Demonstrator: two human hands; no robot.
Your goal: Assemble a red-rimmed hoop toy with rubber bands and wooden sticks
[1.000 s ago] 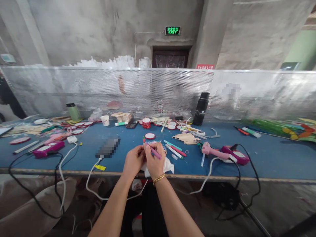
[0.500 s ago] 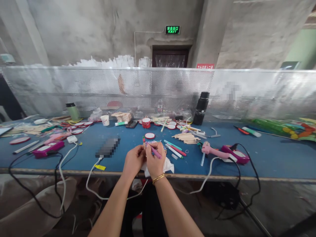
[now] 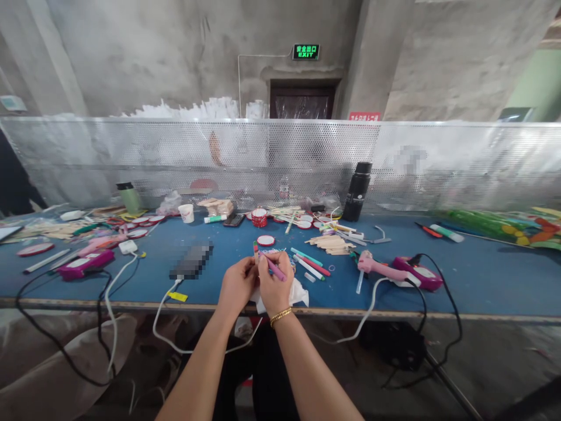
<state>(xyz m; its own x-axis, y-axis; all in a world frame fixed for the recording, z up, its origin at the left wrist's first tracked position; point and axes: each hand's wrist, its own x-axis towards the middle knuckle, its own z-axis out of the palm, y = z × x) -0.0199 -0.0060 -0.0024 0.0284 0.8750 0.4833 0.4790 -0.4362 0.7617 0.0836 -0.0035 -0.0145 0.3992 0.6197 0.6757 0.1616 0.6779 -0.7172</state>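
Observation:
My left hand [image 3: 238, 285] pinches a coloured craft stick [image 3: 256, 252] upright near the front edge of the blue table [image 3: 482, 280]. Closed in a writing grip round a pink marker [image 3: 276, 269], my right hand [image 3: 274, 282] has its tip against the stick. A gold bracelet circles the right wrist. Crumpled white tissue [image 3: 298, 291] lies under my hands. Just beyond them lie a small decorated piece, a red-rimmed round disc [image 3: 265, 240], and loose markers [image 3: 310, 263].
A pink glue gun [image 3: 377, 268] with its magenta base and cables lies to the right, another [image 3: 85, 263] to the left. A phone [image 3: 191, 261], wooden sticks [image 3: 331, 244], a black flask [image 3: 356, 192], a green mug [image 3: 130, 197] and a perforated metal screen stand behind.

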